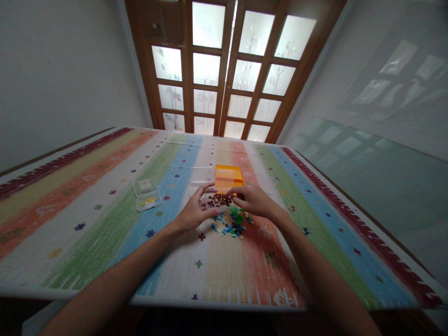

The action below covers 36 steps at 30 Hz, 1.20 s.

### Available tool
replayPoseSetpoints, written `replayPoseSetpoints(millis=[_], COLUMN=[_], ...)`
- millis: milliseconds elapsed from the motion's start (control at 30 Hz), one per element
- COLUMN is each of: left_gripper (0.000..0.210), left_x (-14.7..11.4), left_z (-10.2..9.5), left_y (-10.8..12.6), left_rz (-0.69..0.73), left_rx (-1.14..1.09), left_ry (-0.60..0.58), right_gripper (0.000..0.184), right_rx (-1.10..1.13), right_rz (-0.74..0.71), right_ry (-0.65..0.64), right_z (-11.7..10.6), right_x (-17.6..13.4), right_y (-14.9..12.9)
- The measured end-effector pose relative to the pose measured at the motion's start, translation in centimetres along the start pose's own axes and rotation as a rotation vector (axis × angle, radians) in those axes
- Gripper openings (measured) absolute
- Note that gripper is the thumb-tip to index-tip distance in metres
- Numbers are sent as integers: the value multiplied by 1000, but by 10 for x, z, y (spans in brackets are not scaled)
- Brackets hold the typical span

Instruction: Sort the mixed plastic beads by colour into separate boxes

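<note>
My left hand [196, 208] grips the left side of a small clear plastic box [209, 204], thumb at the near edge and fingers at the far side. Many small brown pieces [220, 200] lie inside it. At the box's right end, my right hand [252, 199] is closed, its fingertips pinched at the brown pieces; whether a piece is between them I cannot make out. Just in front of the box, a loose pile of tiny building bricks [229, 227], blue, green and cream, spreads on the striped tablecloth [175, 275].
Behind my hands stands an orange tray [241, 174] beside a clear plastic lid [202, 174]. To the left, an opened clear case [148, 193] contains yellow pieces. A glass-paned wooden door [224, 70] rises beyond the table, with walls on both sides.
</note>
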<state>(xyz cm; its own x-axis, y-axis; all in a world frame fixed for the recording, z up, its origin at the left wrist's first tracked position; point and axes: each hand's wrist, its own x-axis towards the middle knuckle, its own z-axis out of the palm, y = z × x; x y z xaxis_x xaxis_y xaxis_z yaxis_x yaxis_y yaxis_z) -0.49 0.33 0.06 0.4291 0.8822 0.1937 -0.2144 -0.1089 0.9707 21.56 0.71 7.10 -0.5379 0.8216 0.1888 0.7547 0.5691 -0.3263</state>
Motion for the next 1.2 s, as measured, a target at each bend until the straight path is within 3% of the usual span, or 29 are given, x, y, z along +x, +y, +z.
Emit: replayPoseSetpoints(millis=[300,500,600,700,900,1200], left_gripper=[79,76,77,76,75,77], left_x=[0,1,2,3,3,4], left_z=[0,-1,-3,-3,-2,-4], left_y=[-1,-2,-3,-3,-2,-6], left_rz=[22,30,33,45,43,62], left_rx=[52,60,77,87,81,70], left_ry=[19,36,61,77,72,58], right_gripper=[19,20,10,13,17,15], right_rx=[96,146,149,50,4,15], right_rz=[-22,-11,-33,-22,34,62], right_ry=[-53,80,-9,-106,-185,-280], right_z=[4,21,29,36,50,44], right_x=[-24,-35,-38,-40,-38,-39], right_y=[3,5,2,-3,-8,-7])
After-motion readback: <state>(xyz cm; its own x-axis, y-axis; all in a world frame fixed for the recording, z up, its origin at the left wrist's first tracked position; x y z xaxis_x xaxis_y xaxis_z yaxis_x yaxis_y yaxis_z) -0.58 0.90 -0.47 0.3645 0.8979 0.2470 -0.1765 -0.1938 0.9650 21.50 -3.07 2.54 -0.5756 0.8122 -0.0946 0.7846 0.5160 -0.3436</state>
